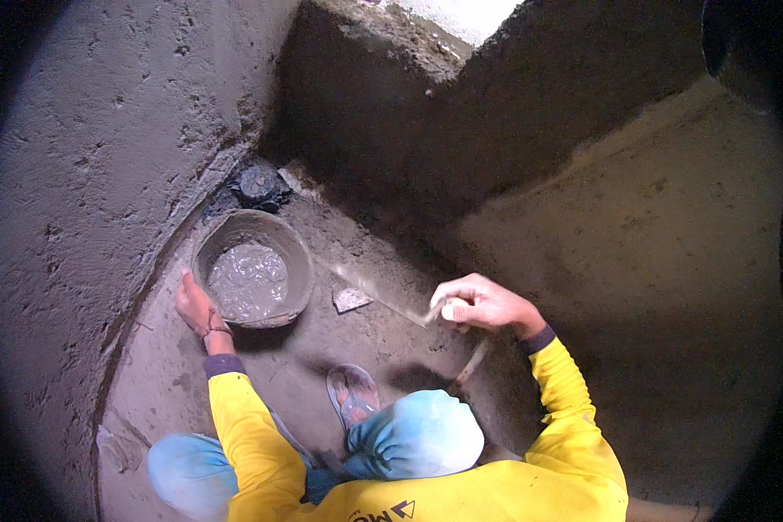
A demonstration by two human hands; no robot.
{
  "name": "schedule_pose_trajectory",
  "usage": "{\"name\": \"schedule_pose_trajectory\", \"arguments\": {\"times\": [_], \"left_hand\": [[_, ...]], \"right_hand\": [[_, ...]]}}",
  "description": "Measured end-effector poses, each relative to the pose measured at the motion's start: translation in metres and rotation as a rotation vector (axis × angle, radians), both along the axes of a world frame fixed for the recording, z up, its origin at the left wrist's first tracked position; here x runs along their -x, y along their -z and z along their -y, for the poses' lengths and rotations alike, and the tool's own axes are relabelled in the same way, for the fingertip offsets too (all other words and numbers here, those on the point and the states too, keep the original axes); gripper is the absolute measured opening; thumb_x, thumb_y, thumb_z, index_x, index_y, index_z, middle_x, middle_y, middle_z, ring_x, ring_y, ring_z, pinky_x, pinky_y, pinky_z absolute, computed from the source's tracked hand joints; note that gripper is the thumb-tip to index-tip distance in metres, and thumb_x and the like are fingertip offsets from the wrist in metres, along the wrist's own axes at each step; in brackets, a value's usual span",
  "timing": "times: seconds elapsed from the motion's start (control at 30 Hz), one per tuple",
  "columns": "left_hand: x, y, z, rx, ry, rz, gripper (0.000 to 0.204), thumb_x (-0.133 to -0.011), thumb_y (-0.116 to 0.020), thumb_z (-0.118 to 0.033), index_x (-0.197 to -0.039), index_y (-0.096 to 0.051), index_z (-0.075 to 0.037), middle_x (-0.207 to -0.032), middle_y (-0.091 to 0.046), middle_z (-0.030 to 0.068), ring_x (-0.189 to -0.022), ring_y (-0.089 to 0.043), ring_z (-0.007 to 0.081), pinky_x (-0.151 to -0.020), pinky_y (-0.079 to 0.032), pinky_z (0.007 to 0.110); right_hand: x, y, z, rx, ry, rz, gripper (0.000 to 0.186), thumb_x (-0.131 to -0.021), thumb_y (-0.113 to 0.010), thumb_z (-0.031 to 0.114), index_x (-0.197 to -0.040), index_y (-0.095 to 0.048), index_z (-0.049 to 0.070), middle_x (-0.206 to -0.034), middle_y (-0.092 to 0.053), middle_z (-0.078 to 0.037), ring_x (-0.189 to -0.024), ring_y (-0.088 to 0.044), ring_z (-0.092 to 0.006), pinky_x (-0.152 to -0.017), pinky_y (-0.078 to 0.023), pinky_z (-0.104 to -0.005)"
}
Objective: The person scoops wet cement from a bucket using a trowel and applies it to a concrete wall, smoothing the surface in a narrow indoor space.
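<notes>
A round bucket [301, 252] of wet grey mortar [250, 280] tilts a little on the floor, left of centre. My left hand [198, 306] holds it by its near left side, with some of the fingers hidden behind the wall. Gripped in my right hand [483, 303] is the pale handle of a trowel [383, 296]. Its thin blade points left toward the bucket's right side and looks smeared by motion. Below the blade lies a small pale broken piece [351, 300], flat on the floor.
A rough plastered wall [104, 157] rises close on the left. Dark lumpy objects [261, 183] sit in the corner behind the bucket. A darker wall [391, 130] stands ahead, and a stick-like piece [472, 361] lies below my right hand. My sandalled foot [353, 396] rests near the middle.
</notes>
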State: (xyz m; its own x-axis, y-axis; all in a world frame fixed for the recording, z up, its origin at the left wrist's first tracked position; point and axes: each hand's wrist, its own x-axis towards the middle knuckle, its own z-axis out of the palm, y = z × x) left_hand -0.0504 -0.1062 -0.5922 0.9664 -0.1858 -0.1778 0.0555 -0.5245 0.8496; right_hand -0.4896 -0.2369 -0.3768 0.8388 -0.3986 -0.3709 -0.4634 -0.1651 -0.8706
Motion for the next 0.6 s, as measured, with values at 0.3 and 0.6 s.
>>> {"name": "schedule_pose_trajectory", "arguments": {"times": [0.3, 0.6], "left_hand": [[0.013, 0.023, -0.002, 0.160, 0.115, 0.075, 0.057, -0.102, -0.049, -0.046, -0.110, -0.067, 0.007, -0.099, -0.071, 0.0249, -0.090, -0.066, 0.0369, -0.083, -0.048, 0.045], [0.077, -0.037, 0.001, 0.134, 0.196, 0.156, 0.046, -0.100, -0.053, -0.043, -0.100, -0.069, 0.000, -0.093, -0.072, 0.0213, -0.086, -0.069, 0.0316, -0.079, -0.051, 0.044]], "right_hand": [[0.113, 0.045, 0.055, 0.818, 0.741, -0.303, 0.029, -0.095, -0.063, 0.029, -0.105, -0.069, 0.002, -0.080, -0.064, -0.008, -0.074, -0.061, -0.0184, -0.066, -0.049, -0.0355], [0.029, 0.036, -0.006, 1.295, 0.072, -0.558, 0.018, -0.087, -0.064, 0.018, -0.104, -0.061, 0.015, -0.084, -0.062, -0.009, -0.078, -0.065, -0.0303, -0.067, -0.050, -0.0453]]}}
